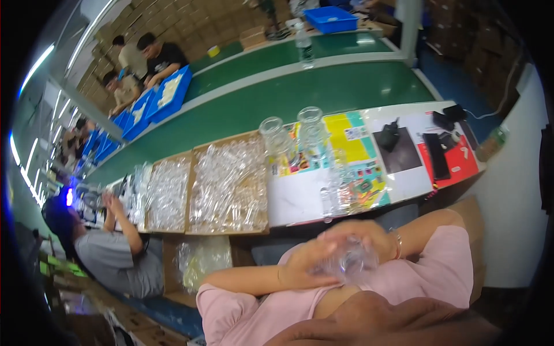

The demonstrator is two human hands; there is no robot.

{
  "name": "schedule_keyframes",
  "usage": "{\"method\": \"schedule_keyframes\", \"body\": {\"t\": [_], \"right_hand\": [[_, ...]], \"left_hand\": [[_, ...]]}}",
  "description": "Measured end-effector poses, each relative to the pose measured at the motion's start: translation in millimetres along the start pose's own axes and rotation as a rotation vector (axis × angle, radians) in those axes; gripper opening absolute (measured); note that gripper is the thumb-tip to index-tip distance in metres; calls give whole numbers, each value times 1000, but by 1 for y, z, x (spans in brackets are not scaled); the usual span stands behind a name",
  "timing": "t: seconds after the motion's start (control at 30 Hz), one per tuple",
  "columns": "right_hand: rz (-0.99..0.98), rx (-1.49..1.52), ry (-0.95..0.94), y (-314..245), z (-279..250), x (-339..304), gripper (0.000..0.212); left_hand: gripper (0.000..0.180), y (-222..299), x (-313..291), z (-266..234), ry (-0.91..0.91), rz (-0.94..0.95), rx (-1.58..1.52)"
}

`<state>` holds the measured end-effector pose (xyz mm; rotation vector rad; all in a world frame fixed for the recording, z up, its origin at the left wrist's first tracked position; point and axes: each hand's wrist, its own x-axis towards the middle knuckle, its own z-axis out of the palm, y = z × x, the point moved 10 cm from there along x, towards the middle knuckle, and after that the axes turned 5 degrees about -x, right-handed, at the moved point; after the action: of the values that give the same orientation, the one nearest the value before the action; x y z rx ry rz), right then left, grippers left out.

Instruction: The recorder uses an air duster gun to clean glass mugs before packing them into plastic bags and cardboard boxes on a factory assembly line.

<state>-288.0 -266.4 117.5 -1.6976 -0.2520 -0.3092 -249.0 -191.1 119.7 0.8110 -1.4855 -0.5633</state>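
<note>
Close to my chest, my left hand (306, 262) and my right hand (369, 235) are both closed around a clear, shiny vessel (351, 264), glass or plastic. My fingers partly cover it and blur hides its exact shape. A bracelet is on my right wrist. Ahead of my hands, on the table's near edge, small clear tube-like pieces (329, 202) stand or lie on a colourful printed sheet (366, 184). Farther back are two clear glass vessels with wide round rims, a left one (276, 138) and a right one (311, 130).
Two shallow cartons of clear tube-like pieces, one (228, 184) and another (167, 193), stand to the left. Below is a box with plastic bags (202, 262). Dark devices (437, 155) lie at right. A co-worker (118, 251) sits at left; beyond the green belt (254, 121) are blue trays (167, 95).
</note>
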Motion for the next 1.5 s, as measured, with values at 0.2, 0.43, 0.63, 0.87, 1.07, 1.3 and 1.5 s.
{"method": "schedule_keyframes", "body": {"t": [0.2, 0.43, 0.63, 0.87, 1.07, 1.3, 1.5], "right_hand": [[-129, 329, 315, 12, -67, 76, 45], [-203, -768, 249, -11, -68, 84, 36], [-428, -906, 217, -11, -55, 88, 29], [-341, -913, 415, 14, -97, 43, 19], [25, -1042, 605, 73, -128, -29, 19], [290, -948, 717, 117, -135, -61, 19], [266, -1034, 624, 119, -127, -56, 20]], "left_hand": [[88, -53, 6, -91, 639, -491, -356], [85, -27, 6, -130, 629, -301, 91], [58, 15, 35, -102, -33, 150, 873], [50, 14, 37, -216, 241, 366, 1174], [77, -80, 76, -442, 787, -387, 1153], [67, -197, 51, -517, 640, -796, 1084], [42, -206, 1, -549, 503, -1073, 1456]]}}
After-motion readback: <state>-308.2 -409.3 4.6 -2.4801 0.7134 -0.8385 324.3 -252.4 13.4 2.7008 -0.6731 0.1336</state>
